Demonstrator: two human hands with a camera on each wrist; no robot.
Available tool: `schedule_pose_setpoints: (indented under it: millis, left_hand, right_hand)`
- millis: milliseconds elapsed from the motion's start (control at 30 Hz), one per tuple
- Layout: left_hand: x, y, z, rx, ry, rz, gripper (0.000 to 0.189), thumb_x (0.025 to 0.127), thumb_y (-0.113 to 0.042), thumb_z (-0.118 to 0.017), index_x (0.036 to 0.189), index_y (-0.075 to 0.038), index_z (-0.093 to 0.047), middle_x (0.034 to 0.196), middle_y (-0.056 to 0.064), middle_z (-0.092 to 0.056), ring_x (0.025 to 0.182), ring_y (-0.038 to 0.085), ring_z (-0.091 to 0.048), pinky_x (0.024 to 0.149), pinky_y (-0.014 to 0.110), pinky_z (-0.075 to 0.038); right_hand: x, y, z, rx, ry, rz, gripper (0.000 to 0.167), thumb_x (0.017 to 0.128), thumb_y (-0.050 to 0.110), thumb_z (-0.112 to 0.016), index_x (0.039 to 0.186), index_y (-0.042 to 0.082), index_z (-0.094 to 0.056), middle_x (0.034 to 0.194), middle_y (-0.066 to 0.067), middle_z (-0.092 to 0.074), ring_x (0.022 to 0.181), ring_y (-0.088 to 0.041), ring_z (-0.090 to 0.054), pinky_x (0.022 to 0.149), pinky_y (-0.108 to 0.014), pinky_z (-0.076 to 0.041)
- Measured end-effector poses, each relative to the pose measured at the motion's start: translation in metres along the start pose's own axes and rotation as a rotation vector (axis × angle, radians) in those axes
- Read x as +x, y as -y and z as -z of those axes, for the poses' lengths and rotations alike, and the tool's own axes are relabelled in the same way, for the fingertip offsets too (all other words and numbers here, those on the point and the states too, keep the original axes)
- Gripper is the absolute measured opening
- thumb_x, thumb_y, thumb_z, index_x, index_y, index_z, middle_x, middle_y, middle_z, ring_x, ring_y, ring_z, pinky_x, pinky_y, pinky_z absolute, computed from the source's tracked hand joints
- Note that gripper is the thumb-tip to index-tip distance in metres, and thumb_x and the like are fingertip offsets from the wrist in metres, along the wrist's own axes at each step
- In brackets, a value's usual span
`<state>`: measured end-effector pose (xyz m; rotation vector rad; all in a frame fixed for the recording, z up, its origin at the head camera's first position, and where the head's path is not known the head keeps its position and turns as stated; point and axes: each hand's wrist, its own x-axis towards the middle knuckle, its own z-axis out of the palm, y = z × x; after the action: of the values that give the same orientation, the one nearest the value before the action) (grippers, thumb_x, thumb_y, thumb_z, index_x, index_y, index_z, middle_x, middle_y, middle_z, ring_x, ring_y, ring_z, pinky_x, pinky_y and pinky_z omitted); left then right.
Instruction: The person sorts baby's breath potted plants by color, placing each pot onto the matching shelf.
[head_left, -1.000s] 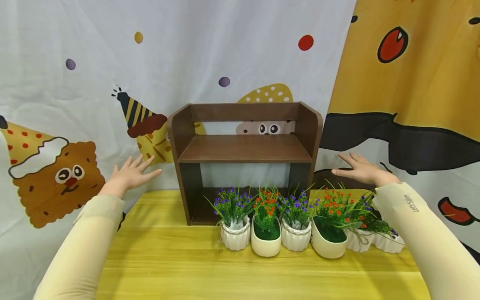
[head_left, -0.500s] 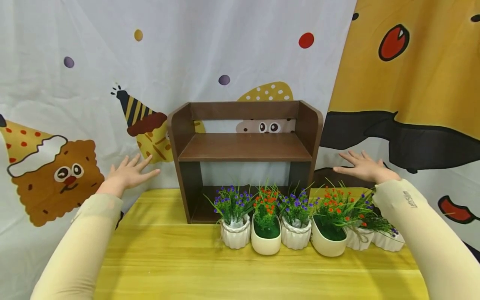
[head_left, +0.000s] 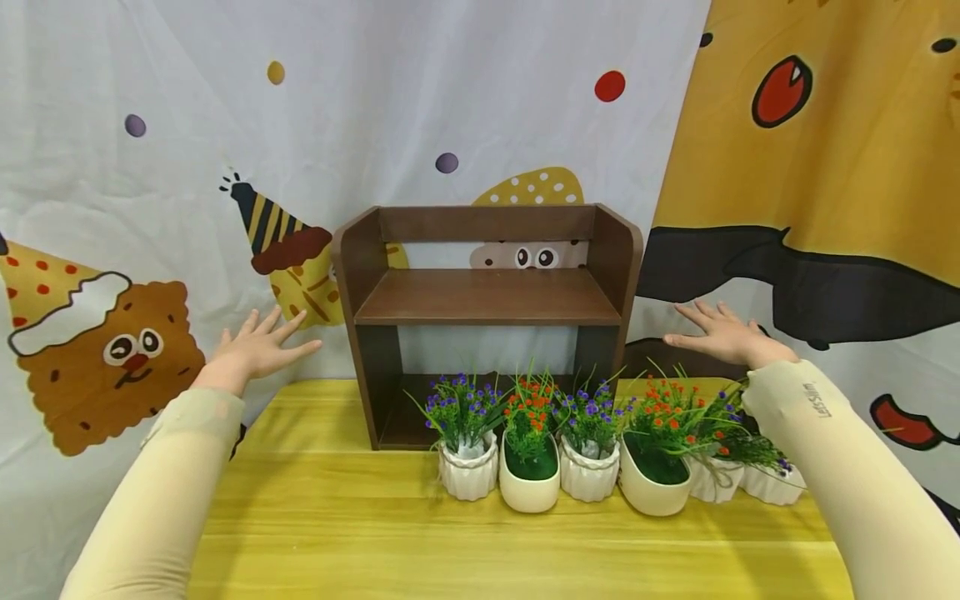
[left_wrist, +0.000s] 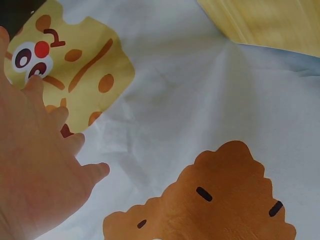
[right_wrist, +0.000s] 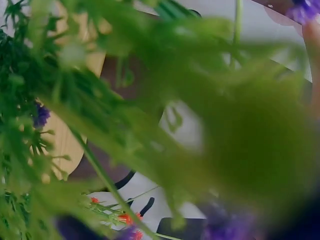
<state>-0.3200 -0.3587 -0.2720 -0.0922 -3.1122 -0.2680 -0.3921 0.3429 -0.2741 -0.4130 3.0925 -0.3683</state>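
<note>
My left hand (head_left: pixel 253 350) is held out to the left of the brown shelf (head_left: pixel 487 297), fingers spread and holding nothing. In the left wrist view the same hand (left_wrist: pixel 45 175) shows against the printed curtain. On the other side of the shelf, my right hand (head_left: pixel 723 337) is raised with fingers extended, above the potted flowers at the right. Blurred green leaves (right_wrist: pixel 125 130) fill most of the right wrist view. Along the shelf's front stand a purple-flowered pot (head_left: pixel 468 471), an orange-flowered pot (head_left: pixel 529 492), another purple one (head_left: pixel 590 475) and a wider orange one (head_left: pixel 654 492).
Two more white pots, one tied with twine (head_left: pixel 716 482) and one partly behind the right sleeve (head_left: pixel 772 483), stand at the right. All rest on a yellow wooden table (head_left: pixel 480 558). A curtain with cartoon prints (head_left: pixel 375 100) hangs close behind the shelf.
Both hands stay nearly where they were, spread on either side of the shelf. The head view shifts only slightly; the pots and shelf have not moved.
</note>
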Motion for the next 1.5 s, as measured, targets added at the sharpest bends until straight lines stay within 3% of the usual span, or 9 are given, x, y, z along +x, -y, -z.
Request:
schedule_pose_setpoints:
  millis: [267,500,733,933,1167,1233,1367,1433,1500]
  left_hand:
    - [0.001,0.000,-0.002,-0.002,0.005,-0.001,0.093,0.088,-0.077,-0.032,0.157,-0.022,-0.003,0.158,0.024,0.008,0.138,0.054,0.013,0.100,0.074,0.013]
    - [0.001,-0.003,-0.002,-0.011,0.012,-0.004,0.092,0.089,-0.076,-0.031,0.158,-0.021,-0.003,0.158,0.025,0.007,0.138,0.055,0.010,0.101,0.075,0.010]
    - [-0.001,-0.007,0.000,-0.112,-0.021,-0.051,0.084,0.095,-0.068,-0.031,0.157,-0.022,0.003,0.157,0.027,0.006,0.137,0.057,0.004,0.100,0.077,0.002]
    - [-0.014,-0.011,-0.007,-0.296,-0.058,-0.142,0.078,0.098,-0.062,-0.034,0.156,-0.030,0.007,0.158,0.025,0.004,0.140,0.053,0.000,0.100,0.077,-0.006]
    - [-0.032,-0.019,-0.024,-0.373,-0.131,-0.217,0.069,0.102,-0.053,-0.031,0.155,-0.031,0.008,0.160,0.021,-0.004,0.138,0.052,-0.016,0.104,0.072,-0.016]
    - [-0.038,-0.024,-0.031,-0.381,-0.156,-0.223,0.067,0.103,-0.052,-0.030,0.155,-0.033,0.007,0.160,0.020,-0.006,0.136,0.052,-0.024,0.103,0.072,-0.019]
    - [-0.046,-0.036,-0.045,-0.424,-0.224,-0.227,0.065,0.103,-0.051,-0.033,0.154,-0.039,0.005,0.159,0.017,-0.014,0.131,0.048,-0.038,0.101,0.070,-0.026]
    - [-0.048,-0.044,-0.051,-0.452,-0.258,-0.233,0.066,0.102,-0.050,-0.038,0.153,-0.042,0.004,0.159,0.017,-0.018,0.126,0.046,-0.045,0.100,0.068,-0.032]
    - [-0.048,-0.050,-0.058,-0.474,-0.294,-0.241,0.069,0.101,-0.049,-0.043,0.153,-0.044,0.003,0.157,0.017,-0.022,0.122,0.044,-0.050,0.097,0.065,-0.037]
  right_hand:
    - [0.003,0.001,-0.001,0.008,-0.002,0.012,0.094,0.090,0.067,-0.047,0.156,0.010,-0.012,0.156,-0.031,-0.002,0.137,-0.058,0.004,0.093,-0.082,0.005]
    - [0.000,0.007,0.006,0.138,-0.046,0.071,0.083,0.098,0.058,-0.039,0.157,0.013,-0.003,0.157,-0.025,0.012,0.137,-0.055,0.013,0.089,-0.082,0.014]
    - [-0.016,0.031,0.023,0.341,-0.157,0.203,0.068,0.104,0.042,-0.037,0.157,0.020,0.000,0.160,-0.011,0.013,0.144,-0.042,0.009,0.106,-0.072,-0.001]
    - [-0.044,0.064,0.029,0.381,-0.284,0.253,0.061,0.105,0.038,-0.039,0.157,0.032,-0.007,0.162,-0.005,-0.002,0.143,-0.046,-0.009,0.106,-0.072,-0.011]
    - [-0.079,0.110,0.017,0.415,-0.467,0.440,0.061,0.101,0.019,-0.051,0.156,0.025,-0.023,0.159,-0.009,-0.021,0.143,-0.038,-0.020,0.105,-0.071,-0.016]
    - [-0.088,0.123,0.010,0.406,-0.499,0.496,0.064,0.099,0.014,-0.056,0.155,0.023,-0.027,0.158,-0.007,-0.026,0.143,-0.027,-0.022,0.110,-0.063,-0.020]
    - [-0.105,0.148,-0.008,0.377,-0.541,0.611,0.069,0.092,0.006,-0.065,0.152,0.017,-0.034,0.155,-0.004,-0.033,0.141,-0.010,-0.027,0.112,-0.028,-0.026]
    - [-0.112,0.159,-0.019,0.377,-0.544,0.670,0.071,0.088,0.004,-0.069,0.151,0.014,-0.037,0.153,-0.005,-0.036,0.140,-0.009,-0.030,0.108,-0.016,-0.025]
    - [-0.119,0.170,-0.031,0.396,-0.534,0.723,0.072,0.085,0.003,-0.072,0.149,0.012,-0.040,0.152,-0.007,-0.038,0.139,-0.012,-0.032,0.108,-0.016,-0.026]
